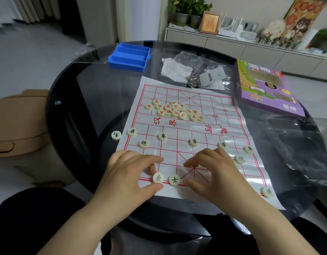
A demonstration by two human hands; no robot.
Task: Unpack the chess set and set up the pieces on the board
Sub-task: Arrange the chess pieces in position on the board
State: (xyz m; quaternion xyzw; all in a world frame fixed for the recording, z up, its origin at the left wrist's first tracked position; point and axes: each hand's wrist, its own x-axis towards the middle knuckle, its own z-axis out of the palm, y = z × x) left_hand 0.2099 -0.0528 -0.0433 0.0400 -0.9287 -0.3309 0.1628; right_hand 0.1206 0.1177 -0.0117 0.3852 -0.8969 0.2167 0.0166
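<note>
The xiangqi board sheet (195,129) lies on the glass counter (104,85), long axis running away and slightly left. Left hand (129,173) pinches a black-marked piece (158,177) at the near edge; right hand (212,172) hovers with fingers spread, empty.

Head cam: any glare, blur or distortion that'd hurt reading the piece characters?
Head view: soft, dim indoor light. Glare streaks on the glossy board sheet near its right edge and on the glass table. Wide-angle bending at the frame edges. Black pieces by the hands read clearly; the red pile is small and soft. Background shelf is blurred.
</note>
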